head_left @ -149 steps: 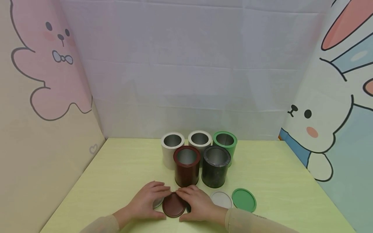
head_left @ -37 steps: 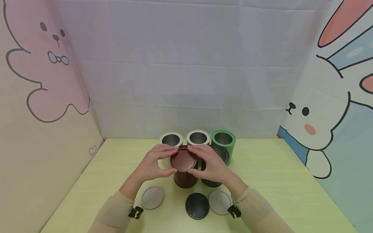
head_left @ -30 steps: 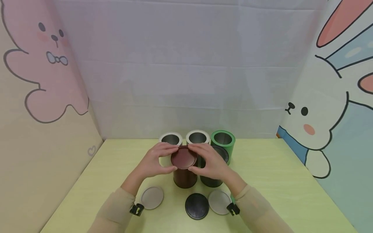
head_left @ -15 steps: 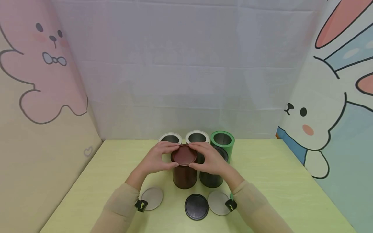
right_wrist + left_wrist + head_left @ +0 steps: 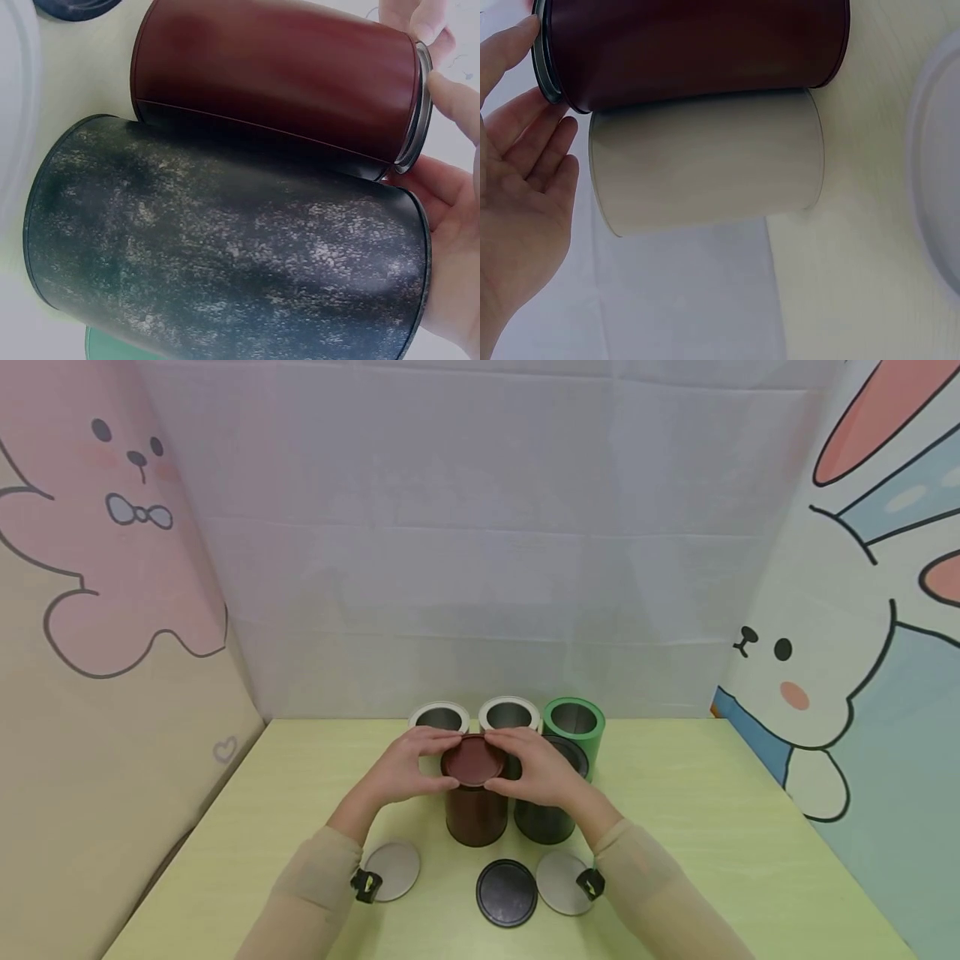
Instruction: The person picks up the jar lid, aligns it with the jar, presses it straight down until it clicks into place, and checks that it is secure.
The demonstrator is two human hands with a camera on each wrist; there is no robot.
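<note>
A dark red lid (image 5: pixel 473 761) sits at the mouth of the dark red can (image 5: pixel 476 820), held from both sides. My left hand (image 5: pixel 405 766) grips the lid's left edge between thumb and fingers. Opposite it, my right hand (image 5: pixel 542 768) holds the right edge the same way. In the right wrist view the lid's rim (image 5: pixel 422 112) stands slightly proud of the can, with a thin gap showing. The left wrist view has fingertips right at that rim, beside the red can (image 5: pixel 697 49). The black can (image 5: pixel 225 232) stands close along the red one, partly behind my right hand.
Behind stand two white cans, left (image 5: pixel 439 718) and middle (image 5: pixel 509 713), and a green can (image 5: pixel 574 720), all uncovered. In front lie a left white lid (image 5: pixel 394 870), a black lid (image 5: pixel 507 893) and a right white lid (image 5: pixel 562 882), partly under the right wrist's camera (image 5: pixel 591 883).
Both hands have carried the red lid from the table up to the red can. Over the last second it has tipped from slanted to nearly level. My right sleeve now covers the green lid.
</note>
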